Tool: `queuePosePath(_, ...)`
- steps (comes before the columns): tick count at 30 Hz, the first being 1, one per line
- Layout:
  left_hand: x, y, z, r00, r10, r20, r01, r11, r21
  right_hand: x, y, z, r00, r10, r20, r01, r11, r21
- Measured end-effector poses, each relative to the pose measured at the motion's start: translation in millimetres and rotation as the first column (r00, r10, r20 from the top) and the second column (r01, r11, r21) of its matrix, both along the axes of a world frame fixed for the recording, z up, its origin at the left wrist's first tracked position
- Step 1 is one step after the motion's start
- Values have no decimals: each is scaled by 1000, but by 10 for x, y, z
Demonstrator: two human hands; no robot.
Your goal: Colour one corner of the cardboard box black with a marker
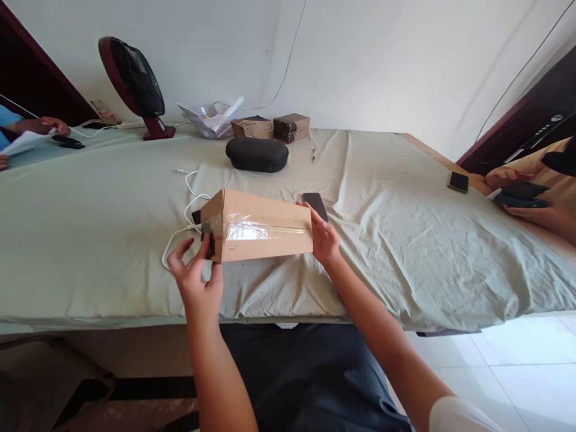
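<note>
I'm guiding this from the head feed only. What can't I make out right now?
In the head view:
- Cardboard box: inside and far side, hidden by its own near panels.
- Dark piece at the left hand's fingertips: too small and blurred to identify.
- Right hand: some fingers hidden behind the box.
- Small items right of the black case: too small to identify.
- Person at far right: cut off by the right edge.

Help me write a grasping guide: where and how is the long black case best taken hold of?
Probably around the middle of the black case, coming from above and closing across its narrow width: its long, rounded body lies lengthwise across the view, and two boxes stand close behind.
</note>
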State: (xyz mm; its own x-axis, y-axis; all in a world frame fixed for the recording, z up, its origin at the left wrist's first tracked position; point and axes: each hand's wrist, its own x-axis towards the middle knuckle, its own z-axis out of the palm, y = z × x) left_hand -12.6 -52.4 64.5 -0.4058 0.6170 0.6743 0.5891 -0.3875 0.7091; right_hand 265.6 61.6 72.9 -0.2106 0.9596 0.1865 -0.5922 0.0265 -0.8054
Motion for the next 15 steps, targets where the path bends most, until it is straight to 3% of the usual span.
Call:
queuePosePath(2,5,-1,18,990,127,-55,-126,992,16,4,6,21,1000,3,24,-4,1000,16)
queuePosePath(3,13,-4,32,990,135,-48,-135,991,6,5,10,24,999,4,33,-4,1000,17)
queuePosePath(5,37,-19,67,997,67,29,-66,997,-31,5,18,15,998,3,60,-3,1000,1)
queuePosePath(7,60,-42,103,979,-17,204,31,997,-70,10,30,-7,996,-5,84,7,1000,-26)
queuePosePath(10,51,-79,136,880,-81,469,156,980,-125,33,55,-32,997,-17,81,20,999,-31)
queuePosePath(15,-23,-131,144,826,-161,540,323,921,-218,67,90,-57,997,40,66,-40,999,6)
